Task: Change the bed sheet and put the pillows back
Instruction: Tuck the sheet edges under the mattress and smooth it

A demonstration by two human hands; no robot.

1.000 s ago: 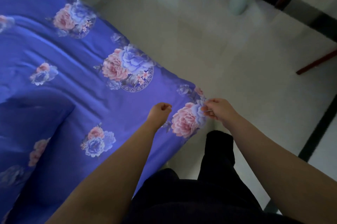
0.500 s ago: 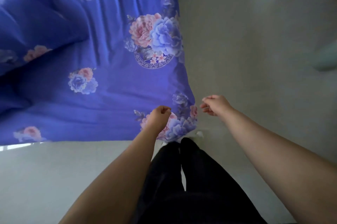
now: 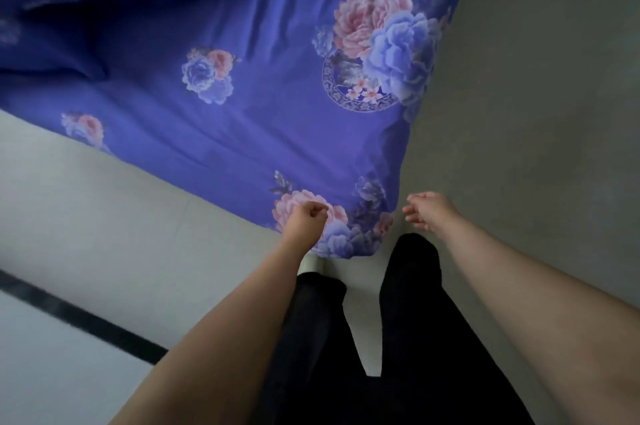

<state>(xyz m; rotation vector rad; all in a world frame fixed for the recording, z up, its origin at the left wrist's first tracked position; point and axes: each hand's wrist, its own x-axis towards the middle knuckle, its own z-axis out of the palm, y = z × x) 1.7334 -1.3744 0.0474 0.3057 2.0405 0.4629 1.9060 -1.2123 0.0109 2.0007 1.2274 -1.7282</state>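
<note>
- The floor (image 3: 540,113) fills the right side and the lower left of the view; a dark stripe (image 3: 79,320) crosses it well to the left of the sheet's near corner.
- The blue floral sheet (image 3: 242,119) spreads over the bed from the top of the view down to that near corner (image 3: 349,241), which droops over the edge toward the person's dark trousers (image 3: 398,338).
- Soft ridges run away from the corner up the sheet, and a deeper fold lies far up and to the left, so the cloth is not yet flat.
- The left hand (image 3: 306,218) rests on the corner, over the pink flower, fingers curled tight into a fist; it seems to be bunching the cloth, though the grip itself is hidden.
- The right hand (image 3: 427,210) hangs just right of the corner, apart from the cloth, fingers loosely parted and empty.
- The step in hand looks like squaring this corner on the mattress.
- To do it well, I would bring the free hand back onto the hem beside the corner, pull with both hands evenly toward the body so the ridges run out, then tuck the drooping point under.
- Pulling with the fist alone would probably drag the sheet askew.
- No pillows are in view; they come later.
</note>
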